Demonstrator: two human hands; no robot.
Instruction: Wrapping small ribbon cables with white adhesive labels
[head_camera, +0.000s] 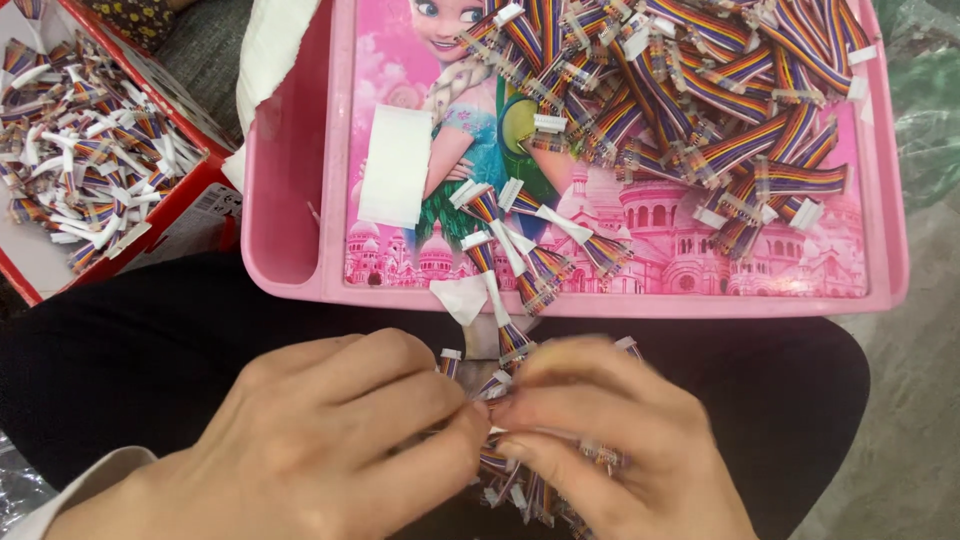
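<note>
My left hand (330, 440) and my right hand (610, 440) meet over my lap, fingertips pressed together on a bunch of short rainbow ribbon cables (505, 475) with white connectors. Cable ends stick out above and below the fingers. Both hands are closed on the bunch; the right hand is blurred. Just beyond them, a few taped cable bundles (520, 250) lie at the near edge of a pink tray (300, 230). A large loose heap of the same cables (700, 100) fills the tray's far right.
A white paper strip (395, 165) lies on the tray's picture surface. A red cardboard box (200, 190) at the left holds several finished cable bundles (80, 150). White cloth (275, 45) hangs over the tray's far-left rim. Green plastic sheet (925, 110) lies at the right.
</note>
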